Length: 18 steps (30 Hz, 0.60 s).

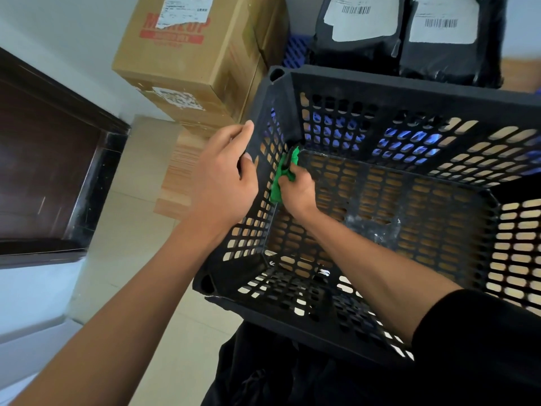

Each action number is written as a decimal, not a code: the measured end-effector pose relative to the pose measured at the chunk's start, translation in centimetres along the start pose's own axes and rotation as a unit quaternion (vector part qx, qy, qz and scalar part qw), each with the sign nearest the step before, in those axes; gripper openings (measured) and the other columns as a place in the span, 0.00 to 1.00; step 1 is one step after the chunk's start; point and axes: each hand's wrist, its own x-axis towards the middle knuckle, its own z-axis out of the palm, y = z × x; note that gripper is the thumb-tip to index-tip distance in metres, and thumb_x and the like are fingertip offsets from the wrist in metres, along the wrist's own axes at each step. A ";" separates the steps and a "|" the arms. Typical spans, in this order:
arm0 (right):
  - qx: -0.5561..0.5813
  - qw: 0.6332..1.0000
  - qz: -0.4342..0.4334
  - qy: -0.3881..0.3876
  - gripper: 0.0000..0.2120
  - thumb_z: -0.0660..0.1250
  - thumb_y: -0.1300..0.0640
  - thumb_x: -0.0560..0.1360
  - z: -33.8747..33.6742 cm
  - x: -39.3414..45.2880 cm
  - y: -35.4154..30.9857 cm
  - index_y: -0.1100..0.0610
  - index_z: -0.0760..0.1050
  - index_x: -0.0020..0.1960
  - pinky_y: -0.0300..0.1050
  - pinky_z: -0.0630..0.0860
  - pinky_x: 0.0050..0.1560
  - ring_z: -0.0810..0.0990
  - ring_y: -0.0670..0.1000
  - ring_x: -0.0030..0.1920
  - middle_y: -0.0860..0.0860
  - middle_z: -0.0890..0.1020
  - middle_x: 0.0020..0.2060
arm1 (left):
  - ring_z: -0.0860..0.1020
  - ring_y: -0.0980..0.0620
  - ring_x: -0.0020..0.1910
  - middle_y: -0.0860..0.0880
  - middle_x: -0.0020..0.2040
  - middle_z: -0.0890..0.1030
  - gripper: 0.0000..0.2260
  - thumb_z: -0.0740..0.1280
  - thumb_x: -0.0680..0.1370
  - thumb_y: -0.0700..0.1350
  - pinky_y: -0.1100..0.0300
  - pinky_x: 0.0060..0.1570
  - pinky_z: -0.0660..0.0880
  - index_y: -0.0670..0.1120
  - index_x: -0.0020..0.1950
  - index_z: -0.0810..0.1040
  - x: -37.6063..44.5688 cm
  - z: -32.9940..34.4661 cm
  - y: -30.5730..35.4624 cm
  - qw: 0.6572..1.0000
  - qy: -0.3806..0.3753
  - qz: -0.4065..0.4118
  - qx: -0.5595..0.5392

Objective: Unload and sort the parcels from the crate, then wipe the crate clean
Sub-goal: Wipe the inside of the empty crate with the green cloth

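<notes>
A black perforated plastic crate [409, 92] fills the middle and right of the view, with nothing but my hand and a cloth inside. My left hand [222, 180] grips the crate's left wall from outside, fingers curled over its rim. My right hand [295, 191] is inside the crate and holds a crumpled green cloth [282, 177] pressed into the far left inner corner, low against the left wall. Whitish smears mark the crate floor [374, 227]. Two black plastic mailer parcels [360, 27] [448, 33] with white barcode labels lie beyond the crate.
A tall brown cardboard box [190, 54] with a shipping label stands behind the crate's left corner, on flatter cartons [181, 171]. A dark wooden door frame [58, 159] runs along the left. A blue lattice crate [295, 51] shows behind the black one. Pale floor tiles lie below.
</notes>
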 end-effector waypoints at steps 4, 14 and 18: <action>0.065 0.996 -0.062 0.019 0.05 0.61 0.64 0.80 -0.5 -2.0 -3.2 0.60 0.75 0.48 0.32 0.71 0.41 0.76 0.46 0.44 0.55 0.77 0.51 | 0.75 0.48 0.65 0.42 0.65 0.79 0.21 0.62 0.79 0.35 0.75 0.64 0.63 0.37 0.73 0.75 0.0 0.0 -0.1 1.000 0.005 0.005 -0.005; 0.013 0.984 -0.165 0.067 0.20 0.57 0.63 0.83 1.7 -2.6 -1.8 0.61 0.66 0.74 0.39 0.72 0.64 0.73 0.47 0.63 0.54 0.71 0.64 | 0.76 0.48 0.64 0.42 0.65 0.80 0.21 0.63 0.79 0.33 0.76 0.63 0.63 0.37 0.72 0.75 0.1 -0.1 0.0 1.000 0.002 0.008 -0.006; -0.117 0.986 -0.122 0.019 0.22 0.57 0.68 0.82 2.6 -1.3 1.7 0.68 0.63 0.75 0.54 0.69 0.71 0.70 0.62 0.66 0.65 0.68 0.67 | 0.76 0.48 0.63 0.42 0.64 0.80 0.21 0.63 0.79 0.34 0.75 0.62 0.65 0.36 0.72 0.75 0.2 -0.1 0.1 1.000 0.003 0.002 -0.014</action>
